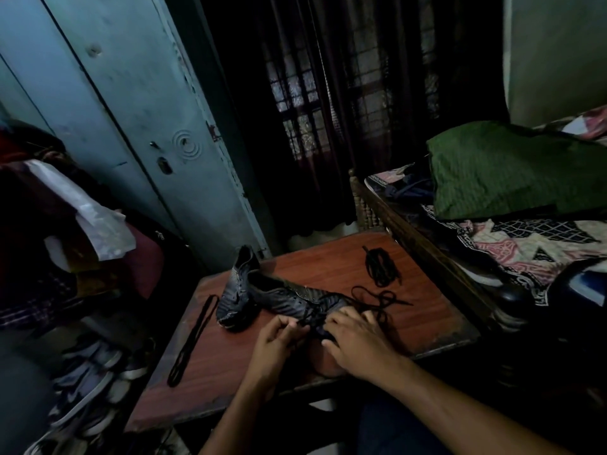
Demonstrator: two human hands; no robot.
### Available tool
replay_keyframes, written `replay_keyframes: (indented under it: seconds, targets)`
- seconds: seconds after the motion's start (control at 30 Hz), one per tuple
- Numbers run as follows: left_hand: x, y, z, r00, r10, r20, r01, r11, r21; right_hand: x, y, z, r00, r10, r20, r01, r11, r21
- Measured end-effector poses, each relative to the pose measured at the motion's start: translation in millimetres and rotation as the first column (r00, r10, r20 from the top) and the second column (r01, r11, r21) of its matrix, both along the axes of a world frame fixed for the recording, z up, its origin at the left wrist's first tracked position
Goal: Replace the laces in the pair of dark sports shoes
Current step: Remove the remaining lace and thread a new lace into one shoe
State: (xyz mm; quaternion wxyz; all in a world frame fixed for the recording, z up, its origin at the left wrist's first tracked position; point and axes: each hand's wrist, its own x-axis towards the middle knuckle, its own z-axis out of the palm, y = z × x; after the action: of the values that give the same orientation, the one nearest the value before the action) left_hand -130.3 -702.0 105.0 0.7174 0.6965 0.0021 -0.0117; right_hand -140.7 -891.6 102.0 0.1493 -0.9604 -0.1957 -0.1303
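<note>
Dimly lit, the room is seen with a reddish wooden surface (328, 267) set between a pale blue cupboard (138, 126) and a bed (492, 231) on which a green pillow (512, 172) lies. Two dark shoes are laid on the surface. The near shoe (295, 302) is stretched out just beyond both hands, its toe end covered by them. A strand of its lace (377, 298) is pinched by the curled fingers of the left hand (279, 339), while the shoe is pressed by the right hand (354, 339); whether anything is gripped under the right fingers cannot be told. Loose loops of that lace are spread just beyond the right hand. The far shoe (235, 290) is placed beyond the left hand, touching the near one. A bundled lace (381, 267) is seen well beyond the right hand, and a straight lace (192, 339) lies left of the left hand.
</note>
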Motion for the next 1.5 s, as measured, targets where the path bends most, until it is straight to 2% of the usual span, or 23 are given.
replay_keyframes:
  seconds: [0.13,0.27,0.3,0.33,0.37,0.4,0.43,0.5,0.53,0.63,0.67,0.7,0.8,0.83,0.93,1.03,1.13,1.27,1.4,1.5]
  targets:
    - [-6,3,16,0.999,-0.016,-0.028,0.013,0.996,-0.086,2,0,0,1.000,-0.023,-0.008,0.023,1.000,0.000]
    - [-12,7,35,1.000,-0.013,0.010,0.016,0.939,-0.342,4,0,2,1.000,-0.012,-0.021,0.013,0.999,0.032]
    - [-12,7,38,1.000,-0.007,0.015,0.012,0.937,-0.348,4,-1,2,1.000,-0.013,-0.019,0.014,0.999,0.037]
    - [-10,9,38,1.000,0.018,0.020,-0.012,0.961,-0.276,4,-1,2,1.000,-0.015,-0.020,0.016,0.999,0.040]
    - [-7,9,37,0.997,0.062,0.042,-0.056,0.990,-0.128,4,-1,3,1.000,-0.016,-0.024,0.017,0.999,0.041]
    - [-3,11,34,0.991,0.095,0.095,-0.101,0.993,0.061,4,0,3,1.000,-0.017,-0.026,0.018,0.999,0.044]
    - [-1,14,33,0.983,0.099,0.154,-0.136,0.959,0.251,3,0,4,0.999,-0.018,-0.027,0.019,0.999,0.046]
    - [1,17,31,0.965,0.096,0.244,-0.223,0.789,0.572,2,1,4,0.999,-0.021,-0.026,0.022,0.999,0.045]
    - [2,19,32,0.960,0.063,0.274,-0.240,0.692,0.681,2,1,4,0.999,-0.021,-0.025,0.022,0.999,0.045]
    - [2,15,30,0.968,-0.106,0.228,-0.176,0.364,0.915,1,1,4,0.999,-0.026,-0.026,0.027,0.999,0.040]
    - [3,13,29,0.969,-0.104,0.222,-0.183,0.299,0.937,1,1,4,0.999,-0.026,-0.027,0.027,0.999,0.037]
    - [4,12,27,0.967,-0.087,0.239,-0.201,0.312,0.929,1,1,4,0.999,-0.025,-0.036,0.026,0.999,0.033]
    - [2,9,31,0.935,-0.088,0.342,-0.216,0.623,0.752,1,0,5,0.998,-0.021,-0.061,0.023,0.999,0.028]
    - [1,9,36,0.924,-0.085,0.372,-0.215,0.691,0.691,1,0,5,0.998,-0.018,-0.064,0.020,0.999,0.030]
    - [-5,14,55,0.909,-0.056,0.412,-0.194,0.819,0.539,2,1,5,0.997,-0.022,-0.074,0.025,0.999,0.039]
    - [-11,16,73,0.904,-0.117,0.410,-0.037,0.936,0.349,2,1,7,0.996,-0.050,-0.077,0.054,0.997,0.049]
    - [-23,10,81,0.899,-0.270,0.344,0.184,0.947,0.262,1,7,8,0.990,-0.106,-0.093,0.116,0.987,0.110]
    - [-41,-11,73,0.835,-0.489,0.250,0.386,0.846,0.367,-1,13,10,0.980,-0.142,-0.136,0.165,0.970,0.180]
    - [-42,-18,61,0.815,-0.526,0.241,0.424,0.827,0.369,-6,9,12,0.985,-0.114,-0.129,0.131,0.983,0.132]
    - [-39,-18,53,0.845,-0.466,0.264,0.369,0.864,0.343,-7,8,4,0.998,-0.057,-0.038,0.064,0.977,0.202]
